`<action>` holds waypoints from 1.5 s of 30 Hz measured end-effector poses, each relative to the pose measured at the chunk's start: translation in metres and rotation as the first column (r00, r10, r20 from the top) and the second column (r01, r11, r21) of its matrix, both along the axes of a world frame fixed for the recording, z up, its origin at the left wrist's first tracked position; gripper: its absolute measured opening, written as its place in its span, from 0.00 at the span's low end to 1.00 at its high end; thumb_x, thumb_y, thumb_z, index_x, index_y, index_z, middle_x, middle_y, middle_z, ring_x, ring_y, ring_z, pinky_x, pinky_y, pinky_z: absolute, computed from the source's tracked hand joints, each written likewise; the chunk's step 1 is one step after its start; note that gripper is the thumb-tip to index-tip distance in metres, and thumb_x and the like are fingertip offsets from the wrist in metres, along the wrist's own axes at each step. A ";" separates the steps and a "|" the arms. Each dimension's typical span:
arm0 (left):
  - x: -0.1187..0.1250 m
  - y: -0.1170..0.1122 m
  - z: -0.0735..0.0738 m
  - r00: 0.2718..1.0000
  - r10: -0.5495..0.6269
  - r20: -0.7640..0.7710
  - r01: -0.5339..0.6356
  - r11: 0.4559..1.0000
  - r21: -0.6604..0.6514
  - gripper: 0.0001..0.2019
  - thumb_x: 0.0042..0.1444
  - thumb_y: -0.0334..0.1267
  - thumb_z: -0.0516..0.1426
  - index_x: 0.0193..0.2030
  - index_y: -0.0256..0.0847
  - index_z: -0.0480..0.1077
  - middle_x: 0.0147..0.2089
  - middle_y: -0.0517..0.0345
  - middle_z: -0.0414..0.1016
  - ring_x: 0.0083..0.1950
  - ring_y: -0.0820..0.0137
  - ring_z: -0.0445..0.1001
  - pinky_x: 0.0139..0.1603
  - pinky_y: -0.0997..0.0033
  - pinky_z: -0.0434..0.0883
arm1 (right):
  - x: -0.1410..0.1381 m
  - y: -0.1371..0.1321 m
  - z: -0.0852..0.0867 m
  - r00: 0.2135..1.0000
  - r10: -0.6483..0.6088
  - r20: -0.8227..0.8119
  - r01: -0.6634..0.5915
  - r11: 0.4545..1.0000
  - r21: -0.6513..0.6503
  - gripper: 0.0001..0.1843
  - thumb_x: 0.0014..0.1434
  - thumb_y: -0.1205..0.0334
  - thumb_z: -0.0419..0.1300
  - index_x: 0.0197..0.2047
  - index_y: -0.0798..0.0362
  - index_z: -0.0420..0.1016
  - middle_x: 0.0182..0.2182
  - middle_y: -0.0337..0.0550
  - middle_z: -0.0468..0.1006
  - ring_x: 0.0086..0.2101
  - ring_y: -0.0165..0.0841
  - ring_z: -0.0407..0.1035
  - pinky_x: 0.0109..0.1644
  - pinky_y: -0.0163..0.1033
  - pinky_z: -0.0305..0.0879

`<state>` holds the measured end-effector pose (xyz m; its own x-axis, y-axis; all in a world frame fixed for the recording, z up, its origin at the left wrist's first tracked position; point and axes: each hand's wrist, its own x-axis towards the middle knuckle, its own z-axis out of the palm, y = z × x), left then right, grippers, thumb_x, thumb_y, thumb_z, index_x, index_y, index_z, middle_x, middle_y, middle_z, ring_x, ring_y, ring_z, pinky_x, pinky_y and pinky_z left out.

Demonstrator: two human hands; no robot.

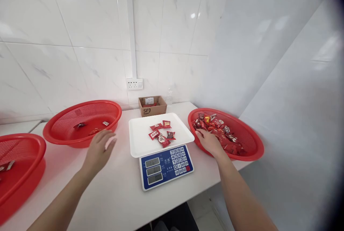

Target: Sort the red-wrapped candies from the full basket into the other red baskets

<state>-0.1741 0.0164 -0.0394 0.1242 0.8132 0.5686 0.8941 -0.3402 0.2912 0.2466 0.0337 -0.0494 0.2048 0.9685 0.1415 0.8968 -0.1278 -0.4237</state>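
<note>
My left hand hovers in the air by the near rim of a red mesh basket, thumb and fingers apart and nothing in them. A few small wrapped packets lie in that basket. On the right, my right hand reaches over the near left rim of another red basket. Its fingers are stretched out over a heap of red-wrapped candies, and no held item shows. Between my hands, several red candy packets rest on the white tray of a blue-panelled digital scale.
A third red basket with a few packets is cut off at the left edge. Behind the scale stand an open cardboard box and a clear bottle. The tiled wall bounds the white table at the back.
</note>
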 end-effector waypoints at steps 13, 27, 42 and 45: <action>0.113 0.023 0.012 0.971 -0.200 -0.134 0.166 0.959 -0.231 0.15 0.59 0.41 0.49 0.46 0.40 0.72 0.44 0.49 0.75 0.50 0.59 0.68 0.51 0.58 0.66 | 0.004 -0.002 0.000 0.992 0.075 0.097 -0.065 0.993 -0.098 0.27 0.64 0.53 0.38 0.58 0.55 0.64 0.48 0.54 0.75 0.46 0.46 0.70 0.47 0.46 0.62; 0.127 0.051 0.009 0.983 -0.178 -0.036 0.147 0.896 -0.418 0.08 0.55 0.40 0.53 0.32 0.40 0.71 0.36 0.49 0.75 0.45 0.56 0.68 0.42 0.60 0.64 | 0.002 -0.002 -0.002 0.990 0.056 0.126 -0.040 0.991 -0.125 0.28 0.64 0.54 0.38 0.60 0.56 0.63 0.52 0.52 0.73 0.48 0.45 0.69 0.49 0.46 0.63; 0.120 0.027 0.039 0.536 -0.261 0.803 0.758 0.567 -0.322 0.11 0.58 0.46 0.52 0.32 0.40 0.67 0.33 0.60 0.71 0.37 0.70 0.67 0.39 0.72 0.64 | -0.088 -0.018 0.029 0.822 0.397 -0.408 -0.252 0.897 0.364 0.20 0.63 0.49 0.45 0.37 0.52 0.72 0.33 0.46 0.78 0.31 0.34 0.71 0.35 0.37 0.67; 0.121 0.022 0.036 0.432 -0.217 0.876 0.807 0.527 -0.267 0.11 0.56 0.45 0.54 0.32 0.39 0.67 0.32 0.60 0.69 0.36 0.71 0.66 0.40 0.72 0.63 | -0.120 -0.016 0.036 0.775 0.489 -0.401 -0.367 0.864 0.345 0.22 0.62 0.47 0.44 0.26 0.52 0.65 0.21 0.38 0.70 0.23 0.30 0.64 0.27 0.34 0.60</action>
